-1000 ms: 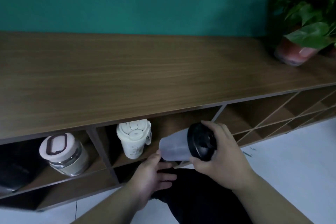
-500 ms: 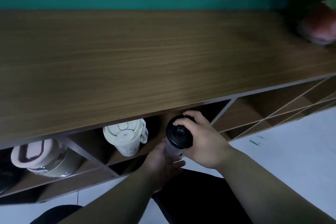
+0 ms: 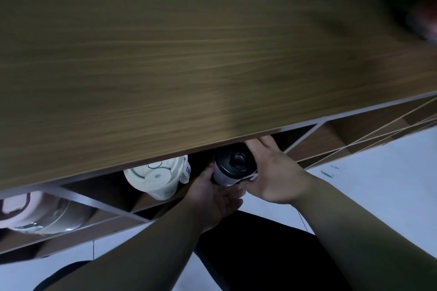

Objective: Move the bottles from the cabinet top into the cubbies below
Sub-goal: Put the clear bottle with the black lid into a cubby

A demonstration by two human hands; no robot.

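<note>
Black-lidded bottle [image 3: 233,168] sits at the cubby [image 3: 293,136] mouth, right hand [image 3: 274,172] wrapped round one side, left hand [image 3: 212,194] cupping it underneath. Lid could clip the cabinet top [image 3: 212,66] edge right above the fingers, or the left thumb nudges the white bottle [image 3: 156,177] just beside it.

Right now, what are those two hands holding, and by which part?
A black-lidded bottle. The right hand grips it round the lid end; the left hand cups its pale body from underneath.
</note>
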